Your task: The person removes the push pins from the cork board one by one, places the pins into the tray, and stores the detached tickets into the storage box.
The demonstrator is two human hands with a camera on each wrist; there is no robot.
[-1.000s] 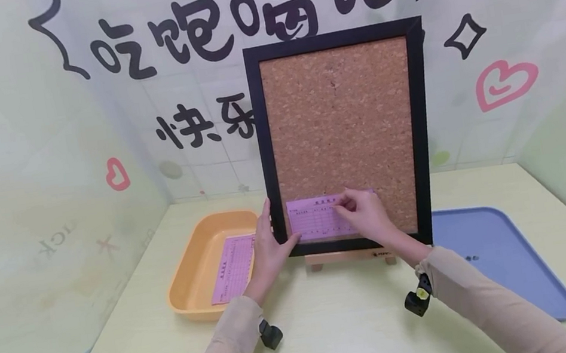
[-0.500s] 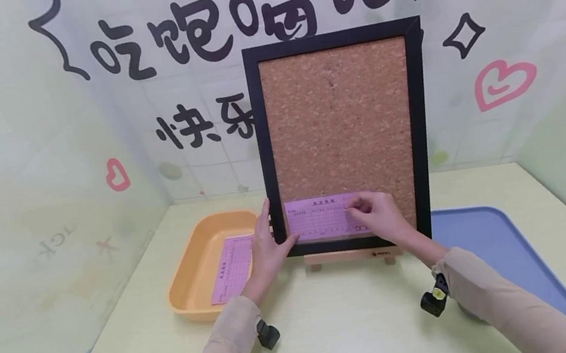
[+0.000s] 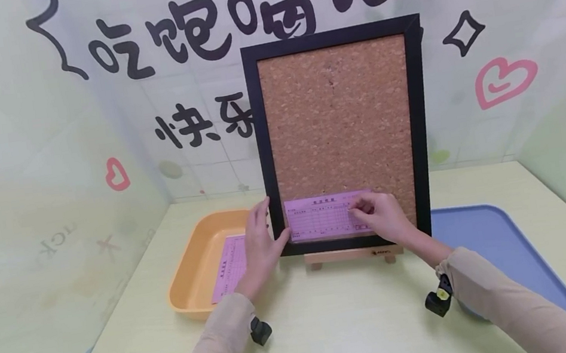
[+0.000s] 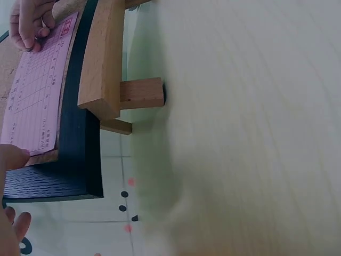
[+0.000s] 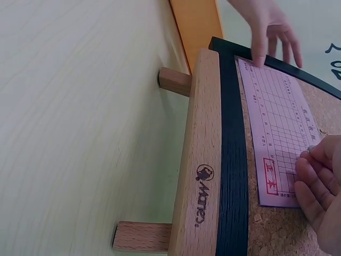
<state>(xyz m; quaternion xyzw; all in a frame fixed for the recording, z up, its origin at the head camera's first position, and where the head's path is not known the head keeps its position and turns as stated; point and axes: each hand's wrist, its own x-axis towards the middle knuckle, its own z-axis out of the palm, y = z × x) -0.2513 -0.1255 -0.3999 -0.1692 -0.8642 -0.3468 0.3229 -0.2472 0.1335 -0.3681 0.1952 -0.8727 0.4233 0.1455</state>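
A black-framed corkboard (image 3: pixel 339 114) leans on a small wooden stand (image 3: pixel 348 255). Along its bottom lies a purple printed receipt slip (image 3: pixel 316 217), flat against the cork. My left hand (image 3: pixel 261 243) grips the frame's lower left edge, thumb in front by the slip's end and fingers on the far side, as the right wrist view shows. Near the slip's right end, my right hand (image 3: pixel 383 216) pinches a small pale pin (image 5: pixel 310 148) between thumb and index finger, right at the paper. Its point is hidden.
An orange tray (image 3: pixel 181 287) on the left holds another purple slip (image 3: pixel 228 268). On the right lies a blue tray (image 3: pixel 493 243), partly under my right forearm. Behind the board hangs a printed cloth backdrop (image 3: pixel 195 170).
My right hand has slid right along the slip, uncovering its middle, and then settled near the right end. The left hand has shifted slightly left, its thumb drawn back toward the frame.
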